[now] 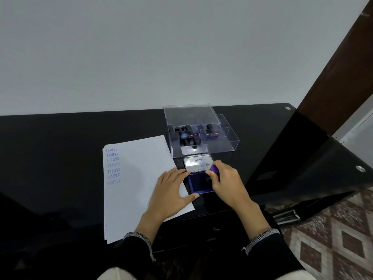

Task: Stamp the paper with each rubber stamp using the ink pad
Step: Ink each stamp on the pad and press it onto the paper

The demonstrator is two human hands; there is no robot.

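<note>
We see the right hand (226, 178) over the open ink pad (199, 183), its fingers (217, 165) curled round a purple stamp (214, 170) and holding it at the pad's far right corner; whether the stamp face touches the ink we cannot tell. The left hand (171, 188) lies flat with fingers straight and spread, palm on the right edge of the paper (137, 178), fingertips reaching the pad's left rim, thumb at its near corner. The pad's lid (197, 163) stands raised behind the blue ink surface. The paper lies on the black tabletop (60, 158) just left of the pad, with a column of blue "SAMPLE" prints (113, 165) down its left side. Behind the pad sits a clear plastic box (201, 134) holding several black-handled stamps (189, 132).
</note>
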